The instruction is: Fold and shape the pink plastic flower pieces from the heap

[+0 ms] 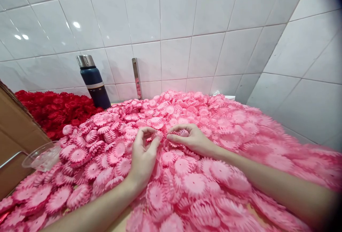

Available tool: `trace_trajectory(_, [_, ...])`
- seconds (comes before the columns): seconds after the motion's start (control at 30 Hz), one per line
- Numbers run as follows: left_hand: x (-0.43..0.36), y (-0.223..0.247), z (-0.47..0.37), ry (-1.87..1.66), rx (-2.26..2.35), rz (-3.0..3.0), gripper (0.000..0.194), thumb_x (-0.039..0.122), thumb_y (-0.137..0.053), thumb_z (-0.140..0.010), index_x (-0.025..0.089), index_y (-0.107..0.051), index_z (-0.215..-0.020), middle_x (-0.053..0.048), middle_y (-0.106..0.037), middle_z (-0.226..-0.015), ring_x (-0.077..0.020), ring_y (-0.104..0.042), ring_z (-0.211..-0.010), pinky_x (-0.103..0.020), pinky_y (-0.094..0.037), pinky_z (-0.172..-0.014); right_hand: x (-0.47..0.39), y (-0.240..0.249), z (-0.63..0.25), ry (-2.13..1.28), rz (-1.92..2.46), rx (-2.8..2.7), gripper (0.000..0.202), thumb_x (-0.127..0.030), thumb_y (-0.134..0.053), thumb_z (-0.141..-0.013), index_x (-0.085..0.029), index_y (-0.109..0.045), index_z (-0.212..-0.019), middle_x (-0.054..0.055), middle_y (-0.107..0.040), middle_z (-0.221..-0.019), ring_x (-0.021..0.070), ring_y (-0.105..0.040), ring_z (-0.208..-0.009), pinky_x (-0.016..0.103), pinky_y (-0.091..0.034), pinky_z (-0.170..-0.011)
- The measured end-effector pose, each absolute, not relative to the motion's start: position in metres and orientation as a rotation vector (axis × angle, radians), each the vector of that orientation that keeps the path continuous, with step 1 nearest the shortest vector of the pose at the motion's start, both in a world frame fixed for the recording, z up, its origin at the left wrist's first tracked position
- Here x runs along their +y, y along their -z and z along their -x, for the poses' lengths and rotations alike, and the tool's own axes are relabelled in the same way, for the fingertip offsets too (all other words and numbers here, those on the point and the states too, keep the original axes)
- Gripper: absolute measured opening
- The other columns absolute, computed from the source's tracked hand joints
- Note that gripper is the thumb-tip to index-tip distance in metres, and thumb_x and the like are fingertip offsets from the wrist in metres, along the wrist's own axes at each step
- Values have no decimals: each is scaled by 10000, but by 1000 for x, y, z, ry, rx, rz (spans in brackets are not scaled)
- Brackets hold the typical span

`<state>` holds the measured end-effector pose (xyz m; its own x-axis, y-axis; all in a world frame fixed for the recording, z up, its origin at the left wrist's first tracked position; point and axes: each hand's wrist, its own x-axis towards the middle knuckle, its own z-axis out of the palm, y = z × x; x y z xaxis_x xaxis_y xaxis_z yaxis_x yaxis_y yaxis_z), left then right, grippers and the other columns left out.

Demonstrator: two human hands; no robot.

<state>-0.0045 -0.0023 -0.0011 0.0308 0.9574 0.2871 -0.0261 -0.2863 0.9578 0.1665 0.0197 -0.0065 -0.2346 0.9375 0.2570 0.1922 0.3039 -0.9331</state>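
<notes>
In the frame's middle, the left hand and right hand are curling thumb toward forefinger, tips near each other; whether either is pinching a flower, I cannot tell. Pink flowers are heaping around them. Low forearms could be dragging flowers loose; sliding ones could be nudging the tub, left, or the bottle, upper left.

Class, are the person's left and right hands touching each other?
Apart: the head view shows a gap between the left hand and the right hand, with pink pieces visible there.
</notes>
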Motion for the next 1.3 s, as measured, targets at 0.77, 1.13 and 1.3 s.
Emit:
trace_trajectory(0.77, [-3, 1, 5, -1278, 1008, -1640, 141, 246, -617, -786, 181, -595, -909, -41, -627, -899, -163, -597, -857, -280, -475, -786, 19, 8, -171, -1092, 1024, -1656, 180, -339, -722, -698, -175, -705, -771, 22, -662, -706, 127, -581, -611, 239, -457, -544])
trace_trajectory(1.13, [-5, -2, 4, -1231, 1011, -1656, 167, 264, -640, -772, 164, -608, -901, -48, -642, -881, -159, -606, -819, -273, -487, -739, 19, 10, -170, -1179, 1041, -1614, 309, -431, -710, -694, -150, -597, -632, -24, -541, -474, 80, -481, -409, 185, -337, -372])
trace_trajectory(1.3, [-7, -5, 4, -1161, 973, -1685, 165, 231, -661, -753, 149, -649, -896, -62, -684, -876, -170, -628, -813, -281, -494, -752, 19, 10, -170, -1173, 1080, -1640, 338, -470, -698, -692, -153, -603, -623, -12, -566, -497, 83, -500, -410, 190, -364, -371])
